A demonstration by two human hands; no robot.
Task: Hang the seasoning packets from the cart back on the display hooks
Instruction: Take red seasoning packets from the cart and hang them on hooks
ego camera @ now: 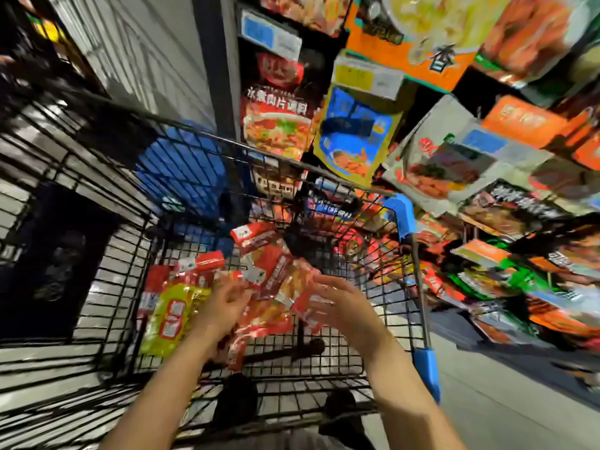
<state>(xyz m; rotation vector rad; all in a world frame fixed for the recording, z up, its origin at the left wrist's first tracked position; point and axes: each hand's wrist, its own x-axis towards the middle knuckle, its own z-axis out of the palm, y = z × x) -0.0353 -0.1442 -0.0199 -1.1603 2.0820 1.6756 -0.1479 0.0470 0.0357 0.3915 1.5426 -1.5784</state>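
Note:
A black wire cart point(328, 358) with blue corner guards stands below me. Inside it lies a heap of red seasoning packets point(276, 287) and a yellow packet point(172, 316) at the left. Both my hands reach into the basket over the heap. My left hand point(224, 306) rests with its fingers on the red packets; the blur hides whether it grips one. My right hand point(344, 306) hovers just right of the heap with fingers spread and nothing in it. Display hooks with hanging packets point(354, 141) fill the rack ahead and to the right.
The rack's packets hang close over the cart's far rim point(259, 151), among them a dark red one point(279, 105), a blue and yellow one and a grey one point(438, 160). A grey upright post point(220, 60) edges the rack. Tiled floor point(506, 394) runs along the right.

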